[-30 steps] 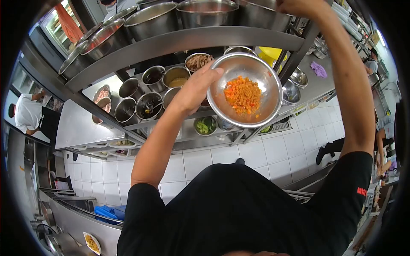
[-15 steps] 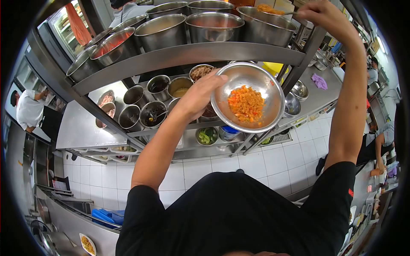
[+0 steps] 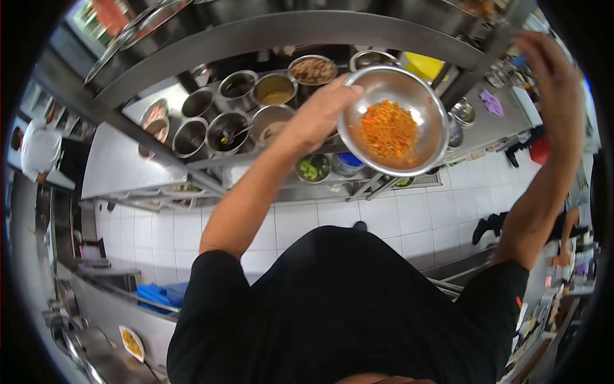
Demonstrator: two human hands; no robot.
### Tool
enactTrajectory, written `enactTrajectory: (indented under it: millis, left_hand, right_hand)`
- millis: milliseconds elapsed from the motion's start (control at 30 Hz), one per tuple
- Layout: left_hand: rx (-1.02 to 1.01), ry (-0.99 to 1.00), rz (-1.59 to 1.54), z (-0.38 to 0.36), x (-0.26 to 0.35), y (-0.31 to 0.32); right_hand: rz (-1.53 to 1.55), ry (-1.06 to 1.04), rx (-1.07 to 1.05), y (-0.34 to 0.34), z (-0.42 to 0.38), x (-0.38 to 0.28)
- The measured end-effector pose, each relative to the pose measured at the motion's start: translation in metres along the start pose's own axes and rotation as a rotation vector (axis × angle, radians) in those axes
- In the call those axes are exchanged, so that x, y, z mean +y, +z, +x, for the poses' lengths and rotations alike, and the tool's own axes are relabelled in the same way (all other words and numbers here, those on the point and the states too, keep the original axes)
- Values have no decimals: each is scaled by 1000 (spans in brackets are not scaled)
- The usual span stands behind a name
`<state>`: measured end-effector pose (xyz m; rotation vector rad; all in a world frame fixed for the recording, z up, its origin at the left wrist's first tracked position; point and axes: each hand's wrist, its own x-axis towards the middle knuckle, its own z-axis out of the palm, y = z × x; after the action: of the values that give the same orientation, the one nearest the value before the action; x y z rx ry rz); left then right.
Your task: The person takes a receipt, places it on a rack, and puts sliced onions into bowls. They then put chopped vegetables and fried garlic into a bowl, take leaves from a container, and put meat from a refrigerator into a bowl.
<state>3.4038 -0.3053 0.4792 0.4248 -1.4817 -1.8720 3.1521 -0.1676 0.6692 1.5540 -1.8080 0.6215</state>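
My left hand (image 3: 326,112) grips the left rim of a steel bowl (image 3: 435,115), its thumb over the edge. Orange, chopped food (image 3: 388,130) lies in the bowl, which is held tilted in front of the shelf. At the upper right my right hand (image 3: 549,64) is raised beside the shelf post, blurred by motion; what its fingers hold, if anything, cannot be made out. Large steel pots stand on the upper shelf (image 3: 288,29), partly cut off by the top of the view.
Below the upper shelf stand several pots, one with brown pieces (image 3: 312,69) and one with green vegetables (image 3: 313,168). A purple cloth (image 3: 491,102) lies on the right counter. A person in white (image 3: 41,150) is at the far left; others are at the right.
The view has shifted, with the upper pots now higher in it. The bowl appears further right and slightly higher. My right hand has moved right and down, and the spoon of orange food no longer shows.
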Motion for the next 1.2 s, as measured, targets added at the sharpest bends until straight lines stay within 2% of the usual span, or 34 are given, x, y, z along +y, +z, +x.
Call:
enactTrajectory:
  millis: [67, 100, 167, 233, 267, 300, 333, 400, 433, 467, 500, 533, 567, 633, 667, 733, 833, 967, 1067, 1100, 1200]
  left_hand:
    - [-14, 113, 252, -11, -25, -5]
    - [-20, 147, 354, -25, -39, -4]
    - [-18, 77, 364, -49, -61, 0]
    - [-7, -118, 164, -68, -78, 6]
    - [66, -130, 117, -80, -86, 5]
    - [137, -138, 74, -93, -94, 0]
    - [210, -143, 29, -103, -100, -9]
    - [333, -155, 189, -132, -115, -41]
    - [391, -143, 228, -147, -124, -57]
    - [479, -127, 194, -160, -121, -64]
    - [567, -108, 161, -172, -118, -71]
    - [690, -134, 134, -183, -107, -70]
    - [733, -107, 145, -191, -102, -75]
    - [799, -84, 171, -206, -97, -84]
    - [826, -87, 181, -215, -97, -87]
    - [874, -69, 195, -226, -98, -90]
    - [945, -33, 181, -238, -99, -91]
    - [985, -59, 136, -245, -108, -93]
    - [962, -66, 128, -244, -105, -96]
    - [953, -66, 120, -242, -104, -96]
    - [952, -38, 129, -236, -103, -101]
  right_hand:
    - [-50, -177, -33, 17, 55, 55]
    - [-151, -142, -122, 18, 65, 26]
    - [-385, -76, -288, 18, 76, -27]
    - [-502, -246, -299, 50, 94, -22]
    - [-565, -325, -300, 64, 101, -16]
    - [-231, -420, -81, 59, 92, -33]
    - [-122, -254, -346, 26, 86, -47]
    - [158, -202, -322, 31, 63, -51]
    - [334, -309, -26, 83, 36, -21]
    - [458, -227, -170, 79, -4, -70]
    - [262, -313, -277, 98, -27, -99]
    - [261, -401, -411, 120, -41, -132]
    - [269, -484, -548, 142, -55, -166]
    - [334, -643, -649, 221, -72, -212]
    - [311, -658, -770, 243, -71, -237]
    - [346, -703, -744, 301, -84, -266]
    - [216, -819, -754, 333, -86, -280]
    - [162, -826, -739, 339, -58, -273]
    - [243, -863, -462, 363, -68, -270]
    - [284, -803, -539, 361, -73, -272]
    - [328, -844, -565, 350, -73, -263]
